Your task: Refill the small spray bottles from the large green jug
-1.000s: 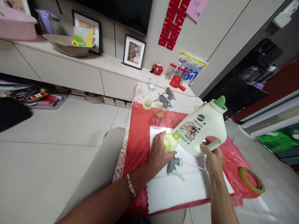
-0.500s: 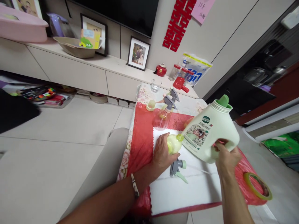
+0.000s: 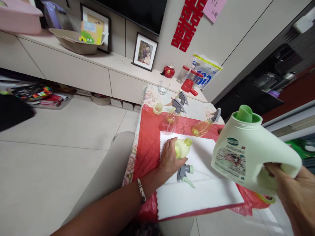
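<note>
Gripping a jug (image 3: 246, 154), left hand (image 3: 169, 158) steadies a bottle (image 3: 182, 147).

A single camera sits on the person's head and looks forward and steeply down, tilted so the floor and the far wall run at a slant. It is close to the desk (image 3: 147, 141), whose white cloth (image 3: 197, 193) fills the lower middle. The left forearm enters from the bottom edge; the right hand (image 3: 297, 193) crowds the lower right corner. The low cabinet (image 3: 73, 72) lies farther off.
</note>
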Available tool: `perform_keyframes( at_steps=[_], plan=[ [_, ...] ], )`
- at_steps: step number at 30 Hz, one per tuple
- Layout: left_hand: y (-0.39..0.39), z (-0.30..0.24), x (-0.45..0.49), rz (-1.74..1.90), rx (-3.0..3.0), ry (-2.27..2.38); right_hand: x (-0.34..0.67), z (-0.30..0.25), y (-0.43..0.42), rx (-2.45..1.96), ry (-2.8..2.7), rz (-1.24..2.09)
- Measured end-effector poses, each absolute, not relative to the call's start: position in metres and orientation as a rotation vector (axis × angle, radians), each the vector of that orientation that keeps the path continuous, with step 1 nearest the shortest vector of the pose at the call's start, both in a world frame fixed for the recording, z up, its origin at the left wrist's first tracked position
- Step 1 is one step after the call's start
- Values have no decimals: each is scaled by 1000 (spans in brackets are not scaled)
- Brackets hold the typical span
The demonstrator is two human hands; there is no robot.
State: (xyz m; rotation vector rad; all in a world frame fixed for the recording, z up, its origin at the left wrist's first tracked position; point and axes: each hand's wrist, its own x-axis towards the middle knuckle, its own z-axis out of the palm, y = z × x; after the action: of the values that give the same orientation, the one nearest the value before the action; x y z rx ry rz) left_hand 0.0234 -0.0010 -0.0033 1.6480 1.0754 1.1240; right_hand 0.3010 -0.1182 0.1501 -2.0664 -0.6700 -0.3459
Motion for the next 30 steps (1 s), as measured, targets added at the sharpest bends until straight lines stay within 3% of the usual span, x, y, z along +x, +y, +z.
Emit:
perform_keyframes(
  at_steps=[17,30],
  plan=[
    [0,-3,25,1150,1668,1119,315,181,-153,-2445,-1385,-500],
    [0,1,22,1126,1645,1085,314,197,-138,-2838,-1535,-514]
  ],
)
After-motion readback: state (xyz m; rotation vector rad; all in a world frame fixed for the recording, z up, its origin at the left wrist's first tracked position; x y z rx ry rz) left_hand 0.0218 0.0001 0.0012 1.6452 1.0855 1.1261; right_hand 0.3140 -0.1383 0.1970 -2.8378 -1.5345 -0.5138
